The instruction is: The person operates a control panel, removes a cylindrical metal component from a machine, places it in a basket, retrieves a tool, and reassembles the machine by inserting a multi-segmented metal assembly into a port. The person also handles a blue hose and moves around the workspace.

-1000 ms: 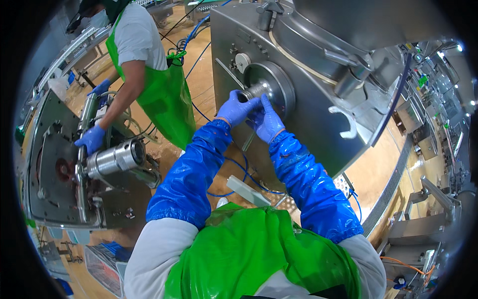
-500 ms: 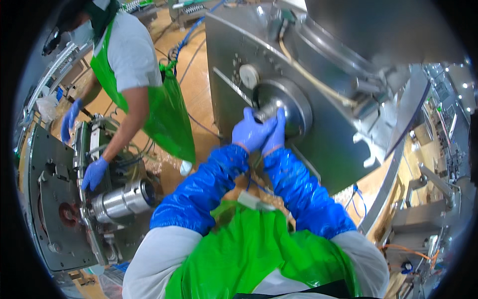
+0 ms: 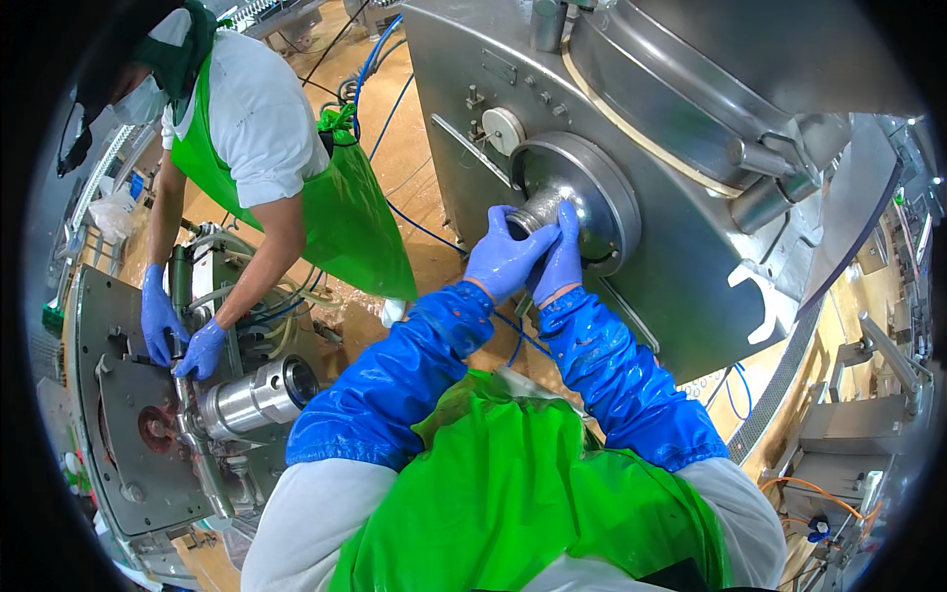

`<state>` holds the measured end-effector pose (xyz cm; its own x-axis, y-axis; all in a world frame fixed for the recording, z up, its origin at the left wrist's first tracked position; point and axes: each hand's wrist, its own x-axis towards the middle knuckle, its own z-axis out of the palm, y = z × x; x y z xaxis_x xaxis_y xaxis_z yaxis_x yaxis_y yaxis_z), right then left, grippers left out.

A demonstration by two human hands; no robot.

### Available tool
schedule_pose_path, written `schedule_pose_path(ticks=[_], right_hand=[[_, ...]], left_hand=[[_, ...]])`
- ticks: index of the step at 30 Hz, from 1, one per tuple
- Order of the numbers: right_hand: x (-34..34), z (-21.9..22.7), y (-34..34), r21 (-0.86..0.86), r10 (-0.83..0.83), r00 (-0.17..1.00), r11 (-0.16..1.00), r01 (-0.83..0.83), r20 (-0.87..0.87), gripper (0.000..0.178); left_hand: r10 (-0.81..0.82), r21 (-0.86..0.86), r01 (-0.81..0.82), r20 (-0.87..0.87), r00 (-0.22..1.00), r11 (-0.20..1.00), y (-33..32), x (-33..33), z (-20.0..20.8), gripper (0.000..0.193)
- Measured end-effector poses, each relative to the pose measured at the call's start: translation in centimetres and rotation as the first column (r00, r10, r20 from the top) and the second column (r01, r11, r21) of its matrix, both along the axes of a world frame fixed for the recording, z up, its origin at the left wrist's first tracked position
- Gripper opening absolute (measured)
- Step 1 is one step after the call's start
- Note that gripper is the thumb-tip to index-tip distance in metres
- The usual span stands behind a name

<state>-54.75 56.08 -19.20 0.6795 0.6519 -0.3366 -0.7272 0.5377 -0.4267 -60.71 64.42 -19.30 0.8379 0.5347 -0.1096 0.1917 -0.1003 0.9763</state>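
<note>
I have the left hand (image 3: 505, 260) curved about the near end of the spout (image 3: 545, 204), fingers up its left side and thumb across below the open mouth. My right hand (image 3: 560, 259) is pressed against the left one, a digit lying up along the spout's right side; its other fingers are hidden from me, so I cannot tell how far they are closed. The spout is right at my fingertips, sticking out toward me, with the round ring (image 3: 628, 212) behind it, just beyond the right hand. Past both hands stands the machine (image 3: 617, 314) that bears them. Above the left hand I see a white knob (image 3: 503, 131) on its front and a thin bar (image 3: 469, 148) slanting beside that. Well to the right of my right hand is a pale hooked bracket (image 3: 757, 301). Off to the left of my left hand, well apart, a co-worker (image 3: 258, 109) has both gloved hands on a metal rod (image 3: 203, 474), near a steel cylinder (image 3: 252, 397) just below those gloves.
</note>
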Motion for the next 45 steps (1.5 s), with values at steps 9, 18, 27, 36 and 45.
schedule_pose_path(ticks=[9, 18, 27, 36, 45], right_hand=[[-0.4, 0.4, -0.4, 0.148, -0.085, 0.985, 0.983, 0.107, -0.15, 0.068], [0.5, -0.8, -0.4, 0.1, -0.11, 0.99, 0.988, 0.118, -0.09, 0.061], [0.5, -2.0, -0.3, 0.147, -0.075, 0.993, 0.985, 0.087, -0.086, 0.058], [0.2, -1.7, 0.0, 0.12, -0.125, 0.991, 0.984, 0.131, -0.056, 0.069], [0.5, -2.2, -0.3, 0.113, -0.08, 0.996, 0.99, 0.084, -0.037, 0.066]], left_hand=[[-0.449, 0.256, 0.459, -0.1, 0.888, 0.851, -1.4, 0.8, -20.4, 0.071], [0.074, 0.41, 0.08, -0.347, 0.935, 0.909, 4.8, 5.6, -18.2, 0.06], [0.07, -0.951, 0.19, 0.213, 0.975, 0.245, 2.5, 4.5, -4.9, 0.067], [0.027, -0.944, 0.286, 0.294, 0.955, 0.164, 1.9, 3.5, -3.3, 0.061], [-0.089, -0.909, 0.362, 0.351, 0.932, 0.206, 2.7, 3.7, -2.8, 0.056]])
